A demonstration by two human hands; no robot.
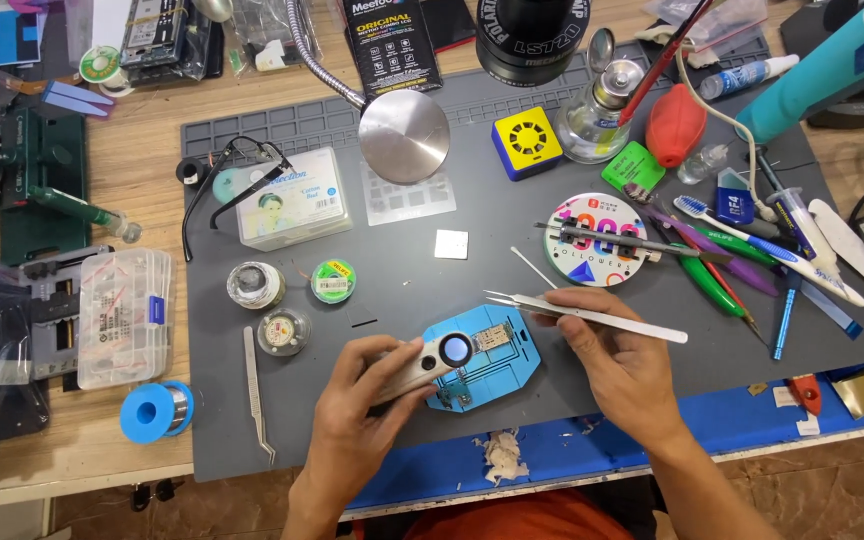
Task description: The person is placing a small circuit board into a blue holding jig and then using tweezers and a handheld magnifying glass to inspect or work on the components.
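Left hand [362, 400] curled shut around the pale handle of a small magnifier [455, 350], lens ring dark with a bright centre, hovering over the blue holder. Right hand [617, 355] pinched closed on fine metal tweezers [592, 315], thumb and forefinger near the middle of the shaft, paired tips pointing left, just above the holder's upper edge.

Beneath the lens: a blue fixture plate [487, 365], flat, rigid-looking plastic with rounded corners, lying on the grey work mat [412, 270] near its front edge, carrying a small metallic board or chip [489, 338]. Probably very light, stiff and fragile; best gripped by the edges with the tweezers' points, lightly, since smooth metal on smooth metal is likely to slip. Plate itself easier held by its rim.

Further out: a second pair of tweezers [255, 390] lying left on the mat, two small round tins [282, 330], a green solder-wick reel [333, 281], a blue spool of solder wire [157, 410], a clear compartment box [122, 315], a brushed-metal lamp head [404, 136] on a gooseneck, a red rubber blower [676, 124], toothbrush [752, 240], scraps of torn tissue [502, 455].
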